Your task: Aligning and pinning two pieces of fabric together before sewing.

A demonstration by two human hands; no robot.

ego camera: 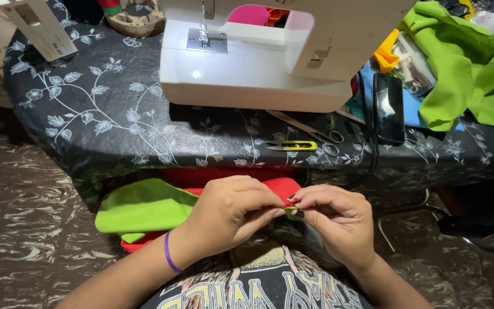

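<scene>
Left hand (230,212) and right hand (335,216) meet over the lap, fingertips closed on a small fold of red and green cloth (144,207), held near for fine work; thread snips (293,145) lie within reach before the sewing machine (258,51).

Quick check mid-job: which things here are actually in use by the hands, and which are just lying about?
In use:
left hand
right hand
green and red fabric, pinched at its edge by both hands

Lying about:
sewing machine
yellow thread snips
scissors
black phone
green cloth pile
</scene>
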